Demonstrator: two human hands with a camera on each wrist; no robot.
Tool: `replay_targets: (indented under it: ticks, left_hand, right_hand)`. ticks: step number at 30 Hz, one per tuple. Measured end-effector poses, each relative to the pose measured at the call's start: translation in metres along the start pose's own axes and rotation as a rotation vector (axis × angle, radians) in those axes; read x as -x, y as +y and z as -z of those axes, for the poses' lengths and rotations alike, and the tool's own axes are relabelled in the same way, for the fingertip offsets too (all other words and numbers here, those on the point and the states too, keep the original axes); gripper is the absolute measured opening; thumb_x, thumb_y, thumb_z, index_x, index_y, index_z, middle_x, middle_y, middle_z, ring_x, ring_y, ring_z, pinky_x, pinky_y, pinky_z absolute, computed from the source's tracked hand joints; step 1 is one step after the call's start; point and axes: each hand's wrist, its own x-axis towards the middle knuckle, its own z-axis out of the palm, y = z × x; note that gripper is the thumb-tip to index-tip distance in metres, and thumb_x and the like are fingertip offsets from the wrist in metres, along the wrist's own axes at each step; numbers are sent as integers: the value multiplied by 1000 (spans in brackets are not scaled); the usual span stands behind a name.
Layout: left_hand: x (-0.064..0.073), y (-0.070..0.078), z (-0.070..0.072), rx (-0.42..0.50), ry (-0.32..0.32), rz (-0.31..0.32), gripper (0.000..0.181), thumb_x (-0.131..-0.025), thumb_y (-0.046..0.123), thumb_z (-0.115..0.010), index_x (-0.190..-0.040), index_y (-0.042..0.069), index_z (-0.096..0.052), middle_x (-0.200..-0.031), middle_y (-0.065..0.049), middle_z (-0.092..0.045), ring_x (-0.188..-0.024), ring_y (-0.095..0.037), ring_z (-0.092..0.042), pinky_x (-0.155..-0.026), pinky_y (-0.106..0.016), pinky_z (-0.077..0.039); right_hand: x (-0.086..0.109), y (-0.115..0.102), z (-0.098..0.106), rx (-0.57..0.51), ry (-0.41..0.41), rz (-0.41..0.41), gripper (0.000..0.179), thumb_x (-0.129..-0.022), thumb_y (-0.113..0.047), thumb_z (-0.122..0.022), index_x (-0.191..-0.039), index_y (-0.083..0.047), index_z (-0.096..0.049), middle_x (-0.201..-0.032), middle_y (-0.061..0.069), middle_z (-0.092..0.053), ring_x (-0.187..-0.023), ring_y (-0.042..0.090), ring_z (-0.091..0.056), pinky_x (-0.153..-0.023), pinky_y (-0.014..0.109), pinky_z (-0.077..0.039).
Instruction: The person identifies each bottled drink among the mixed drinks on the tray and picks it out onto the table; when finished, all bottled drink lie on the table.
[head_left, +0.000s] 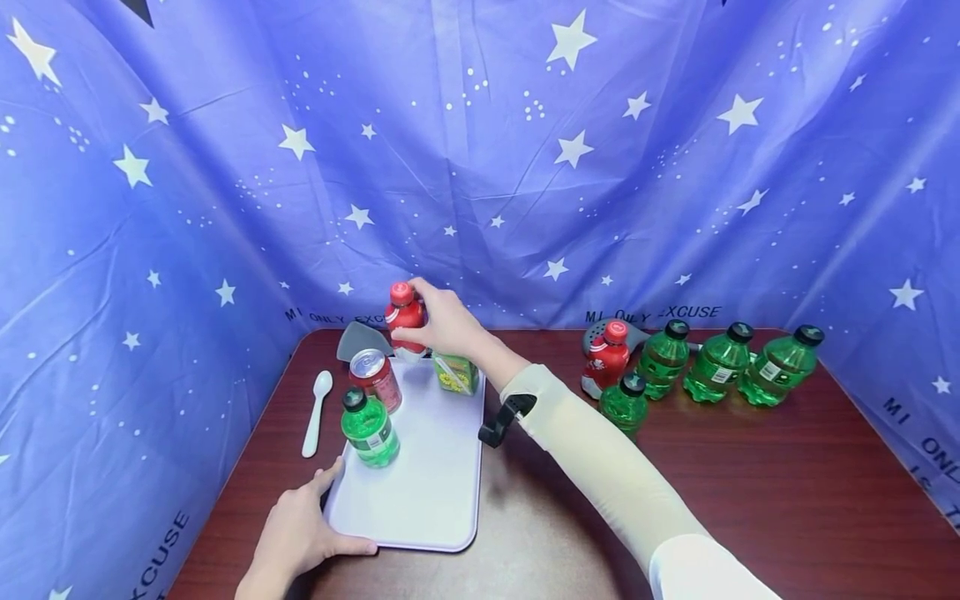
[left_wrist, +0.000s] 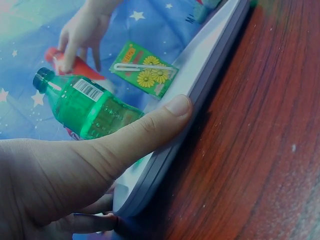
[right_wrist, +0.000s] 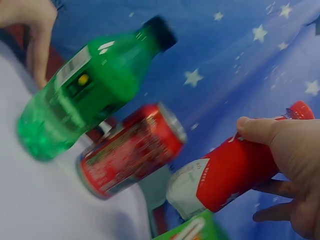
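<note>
My right hand (head_left: 448, 321) holds a red-capped bottle (head_left: 405, 315) with a red label, at the far end of a white tray (head_left: 427, 504). In the right wrist view its thumb lies along the bottle's side; whether the base touches the tray, I cannot tell. My left hand (head_left: 296, 525) grips the tray's near left corner, and in the left wrist view the thumb (left_wrist: 150, 127) presses on the rim. On the tray stand a green soda bottle (head_left: 371, 432), a red drink can (right_wrist: 132, 152) and a green drink carton (left_wrist: 142, 70) with a straw on its side.
A white spoon (head_left: 317, 414) lies left of the tray, and a grey spatula head (head_left: 362, 340) behind it. To the right stand another red bottle (head_left: 606, 362) and several green bottles (head_left: 716, 365), with a grey slotted utensil (head_left: 636, 337) behind. A curtain surrounds the table.
</note>
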Motion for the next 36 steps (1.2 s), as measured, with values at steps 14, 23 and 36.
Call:
replay_targets:
  ticks: [14,23,36]
  left_hand:
    - [-2,-1,-2,7,-2,2,143,-42,76,-98,-155,1,-52,-145,-39,-58,-124,-55,-65,-98,-64,-57]
    - [-2,-1,-1,7,-11,8,144,-43,75,-98,-156,0,-51,-146,-40,-57,-124,-55,-65,-97,-64,-57]
    - [-2,-1,0,-7,-20,3,144,-43,76,-97,-156,-1,-50,-145,-40,-57,-123,-56,-65,-96,-65,-57]
  right_hand:
    - [16,-39,45,-116,126,38,65,-90,-28,-87,-148,-13,-60,-130,8,-72,-115,23,-69,-89,32,-64]
    - [44,-49,76,-78,214,30,65,-87,-32,-90,-145,-16,-65,-124,4,-75,-107,20,-69,-84,36,-64]
    - [87,-52,120,12,314,36,62,-81,-32,-95,-136,-17,-71,-112,2,-78,-97,18,-70,-73,37,-63]
